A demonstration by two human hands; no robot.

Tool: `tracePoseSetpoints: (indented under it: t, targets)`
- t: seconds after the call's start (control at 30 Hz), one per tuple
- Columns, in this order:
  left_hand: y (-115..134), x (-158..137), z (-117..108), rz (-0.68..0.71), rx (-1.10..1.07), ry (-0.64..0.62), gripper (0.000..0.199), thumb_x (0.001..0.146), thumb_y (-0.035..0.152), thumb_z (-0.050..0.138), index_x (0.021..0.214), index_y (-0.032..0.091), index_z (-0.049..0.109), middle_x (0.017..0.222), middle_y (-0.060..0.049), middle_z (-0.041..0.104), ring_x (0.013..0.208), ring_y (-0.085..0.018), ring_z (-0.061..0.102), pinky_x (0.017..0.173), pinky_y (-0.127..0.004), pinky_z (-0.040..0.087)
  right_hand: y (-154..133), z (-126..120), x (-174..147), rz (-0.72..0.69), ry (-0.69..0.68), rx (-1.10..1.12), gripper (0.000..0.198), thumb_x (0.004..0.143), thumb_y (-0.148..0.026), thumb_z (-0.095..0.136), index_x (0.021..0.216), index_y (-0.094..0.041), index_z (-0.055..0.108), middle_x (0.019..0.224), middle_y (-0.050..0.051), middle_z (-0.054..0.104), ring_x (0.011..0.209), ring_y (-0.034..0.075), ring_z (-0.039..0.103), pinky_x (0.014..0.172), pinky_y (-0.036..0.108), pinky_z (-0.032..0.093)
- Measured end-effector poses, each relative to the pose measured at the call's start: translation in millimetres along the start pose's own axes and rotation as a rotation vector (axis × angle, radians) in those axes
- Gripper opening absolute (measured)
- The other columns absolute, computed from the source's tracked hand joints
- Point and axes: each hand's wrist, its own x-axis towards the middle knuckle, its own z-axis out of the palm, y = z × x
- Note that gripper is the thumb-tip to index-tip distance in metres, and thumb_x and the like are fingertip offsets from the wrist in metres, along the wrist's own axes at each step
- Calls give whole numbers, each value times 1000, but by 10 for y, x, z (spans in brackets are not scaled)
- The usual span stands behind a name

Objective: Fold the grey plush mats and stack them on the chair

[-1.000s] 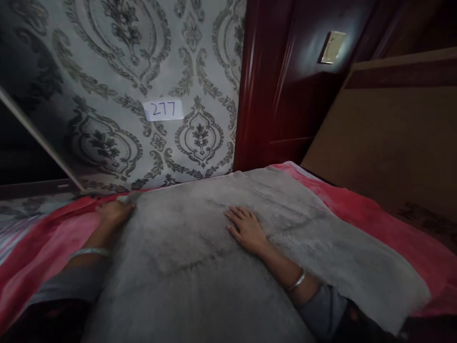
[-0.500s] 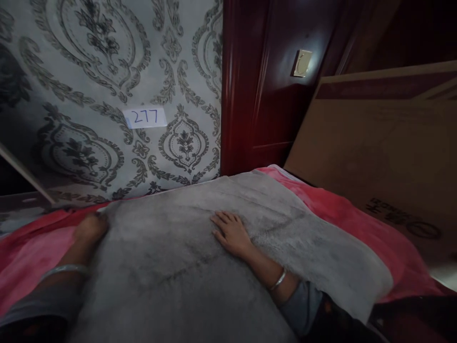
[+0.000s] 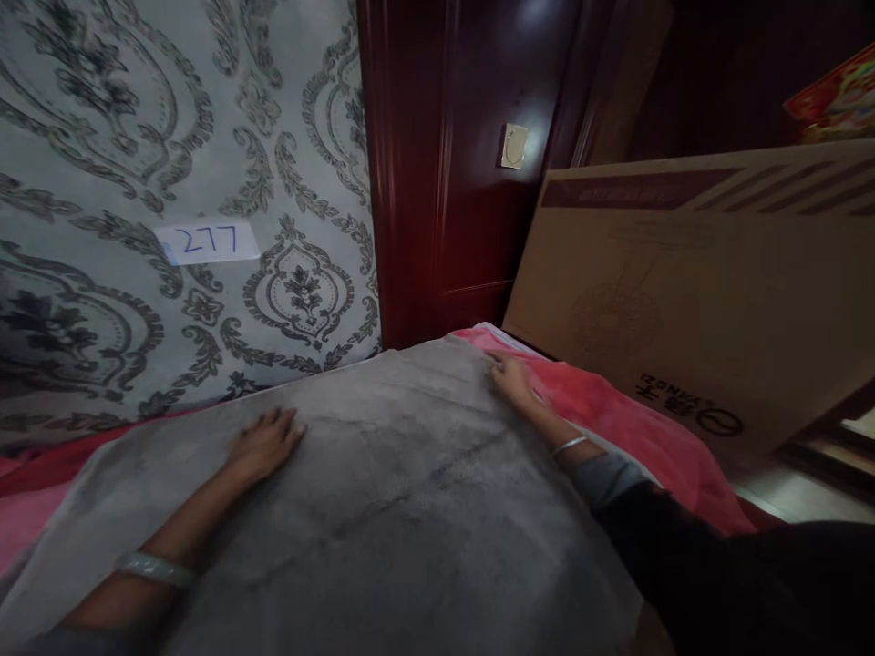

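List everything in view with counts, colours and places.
Broad plush blanket: one, grey, across foreground
Soft fabric: count unclear, pink-red, flanking blanket
Patterned wallpaper: one, grey, upper left
Rectangular paper label "277": one, white, on wallpaper
Panelled woodwork: one, dark red, upper middle
Square plate: one, pale gold, on woodwork
Large cardboard box: one, brown, right
Cropped decoration: one, red and gold, top right
Floor: one, pale, far right
Broad bracelet: one, pale, left wrist
Thin bracelet: one, silver, right wrist
Sleeves: two, grey and black, forearms
Left grip: one, bare, on blanket
Right grip: one, bare, at blanket's edge
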Motion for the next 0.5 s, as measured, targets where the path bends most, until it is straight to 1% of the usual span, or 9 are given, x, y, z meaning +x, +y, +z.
tracePoseSetpoints:
  t: [0.07, 0.1, 0.17, 0.23, 0.27, 0.3, 0.37, 0.43, 0.5]
  targets:
    - [371, 77, 4, 121, -25, -14, 60, 95, 40, 37, 150, 15, 44, 159, -19, 37, 148, -34, 34, 115, -57, 33, 198, -165, 228, 69, 9, -38, 52, 83, -5, 45, 131, -11, 66, 135, 14, 63, 127, 25, 58, 111, 38, 42]
    - [578, 115, 18, 164, -39, -14, 59, 95, 39, 40, 150, 18, 44, 160, -17, 36, 148, -35, 33, 115, -59, 32, 260, -187, 316, 80, 2, -43, 51, 84, -6, 45, 131, -11, 65, 135, 14, 63, 127, 26, 59, 110, 38, 43]
    - [998, 190, 87, 251, -100, 5, 57, 93, 37, 47, 147, 19, 48, 159, -17, 38, 149, -35, 32, 117, -58, 30, 316, -127, 454, 95, -29, -52, 48, 88, -10, 46, 131, -12, 65, 133, 13, 64, 126, 24, 60, 108, 34, 44]
    - [1365, 260, 212, 358, -247, 60, 56, 92, 35, 51, 144, 16, 50, 158, -18, 40, 147, -31, 36, 119, -50, 31, 316, 16, 566, 101, -80, -57, 44, 90, -15, 50, 131, -12, 65, 130, 14, 67, 121, 24, 63, 104, 32, 47]
    - [1507, 290, 288, 396, -344, 101, 55, 92, 34, 50, 144, 14, 50, 157, -19, 41, 147, -29, 37, 119, -47, 31, 306, 94, 616, 104, -107, -60, 43, 90, -17, 53, 130, -10, 65, 128, 16, 67, 118, 25, 64, 101, 32, 48]
    - [1615, 316, 368, 422, -443, 143, 54, 93, 33, 49, 143, 13, 51, 155, -19, 44, 145, -28, 39, 120, -45, 31, 294, 165, 663, 106, -133, -63, 42, 89, -19, 56, 129, -8, 66, 126, 17, 68, 116, 26, 66, 99, 32, 50]
    - [1723, 355, 510, 442, -637, 210, 54, 91, 36, 51, 140, 13, 53, 151, -18, 49, 143, -27, 43, 120, -45, 31, 269, 268, 744, 101, -178, -64, 42, 87, -21, 61, 126, -8, 67, 125, 18, 68, 112, 27, 67, 95, 32, 51]
    - [1716, 386, 601, 428, -836, 243, 54, 89, 42, 55, 135, 15, 58, 146, -16, 54, 137, -28, 49, 118, -46, 34, 232, 315, 794, 96, -218, -62, 39, 85, -20, 64, 122, -10, 69, 119, 17, 71, 104, 27, 69, 91, 32, 52]
    - [1651, 425, 640, 366, -1064, 241, 55, 86, 50, 58, 129, 17, 62, 140, -15, 59, 131, -28, 54, 114, -46, 39, 162, 323, 775, 93, -255, -55, 34, 85, -18, 61, 117, -9, 71, 108, 15, 74, 93, 26, 71, 84, 33, 55]
